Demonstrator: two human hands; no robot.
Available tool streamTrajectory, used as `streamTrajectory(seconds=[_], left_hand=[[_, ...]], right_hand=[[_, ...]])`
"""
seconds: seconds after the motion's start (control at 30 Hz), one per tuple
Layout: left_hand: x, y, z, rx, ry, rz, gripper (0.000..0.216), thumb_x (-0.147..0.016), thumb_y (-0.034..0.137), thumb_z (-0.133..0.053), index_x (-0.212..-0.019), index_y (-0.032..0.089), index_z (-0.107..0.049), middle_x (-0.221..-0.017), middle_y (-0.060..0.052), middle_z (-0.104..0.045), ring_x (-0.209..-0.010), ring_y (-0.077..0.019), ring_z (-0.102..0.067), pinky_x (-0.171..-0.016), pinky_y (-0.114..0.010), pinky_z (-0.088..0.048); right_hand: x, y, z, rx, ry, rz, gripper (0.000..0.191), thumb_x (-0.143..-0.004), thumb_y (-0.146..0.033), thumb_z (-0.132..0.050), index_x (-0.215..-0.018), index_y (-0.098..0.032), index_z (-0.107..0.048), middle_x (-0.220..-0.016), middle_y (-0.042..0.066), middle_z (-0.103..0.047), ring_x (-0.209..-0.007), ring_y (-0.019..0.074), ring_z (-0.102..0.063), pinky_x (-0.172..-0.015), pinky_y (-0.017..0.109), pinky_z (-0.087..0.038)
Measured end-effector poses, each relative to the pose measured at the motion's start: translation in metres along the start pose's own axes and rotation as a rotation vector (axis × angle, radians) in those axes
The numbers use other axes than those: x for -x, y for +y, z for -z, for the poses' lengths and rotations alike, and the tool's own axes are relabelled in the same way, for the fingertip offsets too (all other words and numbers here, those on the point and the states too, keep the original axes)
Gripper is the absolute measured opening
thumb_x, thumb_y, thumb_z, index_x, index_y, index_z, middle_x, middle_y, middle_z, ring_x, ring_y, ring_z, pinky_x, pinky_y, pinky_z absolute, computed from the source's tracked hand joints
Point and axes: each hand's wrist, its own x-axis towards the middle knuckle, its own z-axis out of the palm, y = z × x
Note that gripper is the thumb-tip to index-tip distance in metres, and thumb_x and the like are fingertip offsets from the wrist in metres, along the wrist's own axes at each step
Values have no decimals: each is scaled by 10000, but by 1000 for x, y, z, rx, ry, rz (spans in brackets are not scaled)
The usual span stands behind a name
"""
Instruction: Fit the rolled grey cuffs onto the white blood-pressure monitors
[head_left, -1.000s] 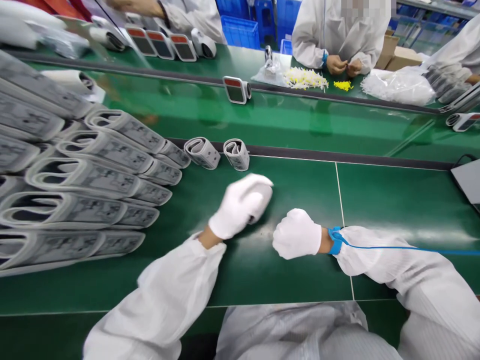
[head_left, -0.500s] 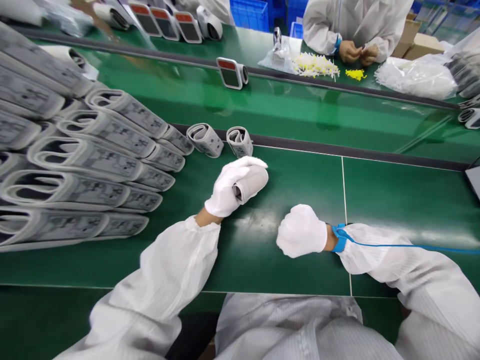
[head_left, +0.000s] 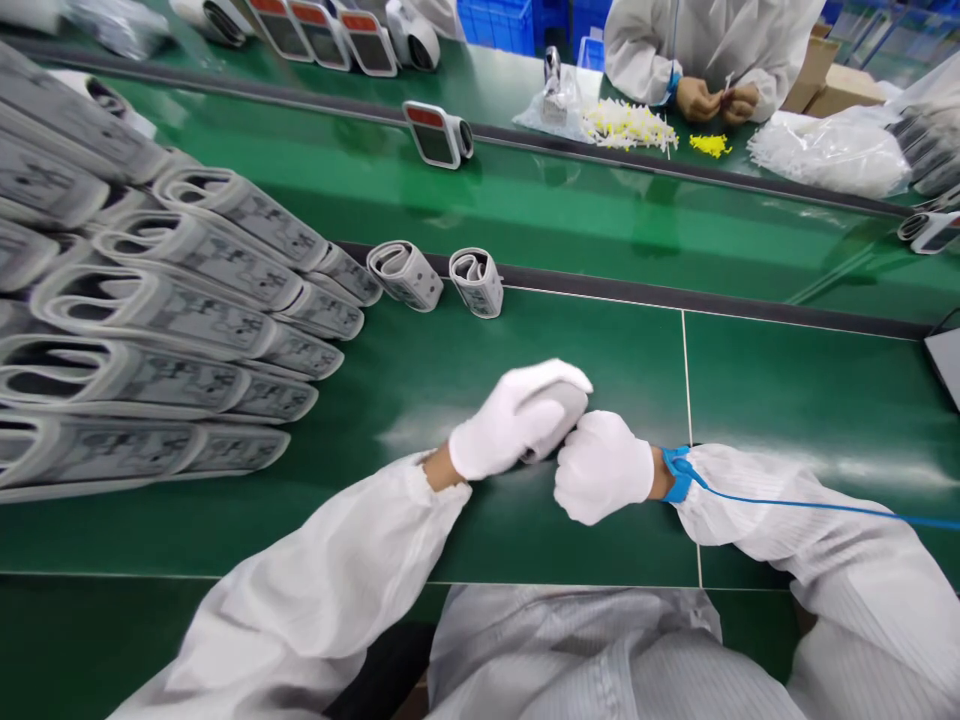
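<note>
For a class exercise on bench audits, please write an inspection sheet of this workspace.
Surface: green bench mat, with a thin white seam line across it.
Job's things: rolled grey cuff in the left hand; two more rolled cuffs by the black rail; stacked looped cuffs at left.
Clutter: flat grey panel at the right edge.
Hands: white-gloved left hand wraps the cuff; gloved right hand, a fist, touches it.
Cables: blue cord from the right wrist strap.
Surroundings: co-worker in white; monitor on the far bench; blue crates.
</note>
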Motion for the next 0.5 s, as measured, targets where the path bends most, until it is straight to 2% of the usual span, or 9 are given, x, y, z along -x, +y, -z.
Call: streamTrajectory(seconds=[0.1,0.23,0.3,0.4,0.43,0.5], left_hand=[[1,2,-2,-21,-24,-25,390,-957,485,-500,-1094,154,-652,-1047,-85,-701,-928,-246,-661,-852,-370,-526],[0,0,5,-93,127,-43,360,-951,439,-491,-1072,145,-660,-1059,-95,-695,-981,-251,-647,-914,-371,-503],[1,-1,2,-112,99,-69,319,-941,380,-492,-1079,145,-657,-1042,-91,-697,-949,-235,-656,-883,-355,-517],[1,2,-5,-153,-33,-113,290,-928,323,-497,-1105,152,-650,-1028,-87,-706,-900,-219,-668,-835,-342,-539],[2,3,-5,-168,-28,-118,293,-929,325,-496,-1109,151,-649,-1034,-91,-706,-904,-221,-668,-840,-346,-540],[2,4,-3,-193,69,-123,310,-942,360,-490,-1103,147,-649,-1056,-104,-703,-940,-234,-664,-874,-364,-535]], right_hand=[[-11,-2,6,-81,8,64,315,-841,-255,-480,-533,-213,-429,-508,22,-400,-552,177,-396,-543,328,-239],[-12,-5,14,-147,-72,97,284,-827,-227,-489,-545,-214,-458,-515,32,-443,-561,182,-396,-593,340,-291],[-13,-7,15,-146,-80,112,268,-814,-236,-508,-549,-210,-469,-528,41,-478,-565,183,-414,-597,340,-300],[-14,-8,14,-159,-103,123,254,-798,-261,-527,-555,-206,-478,-545,53,-517,-563,188,-444,-578,334,-292],[-14,-8,13,-166,-112,115,253,-801,-266,-525,-560,-206,-480,-543,49,-518,-553,185,-442,-573,332,-288],[-15,-8,11,-178,-124,92,249,-808,-263,-517,-567,-206,-483,-527,34,-505,-520,173,-418,-567,326,-282]])
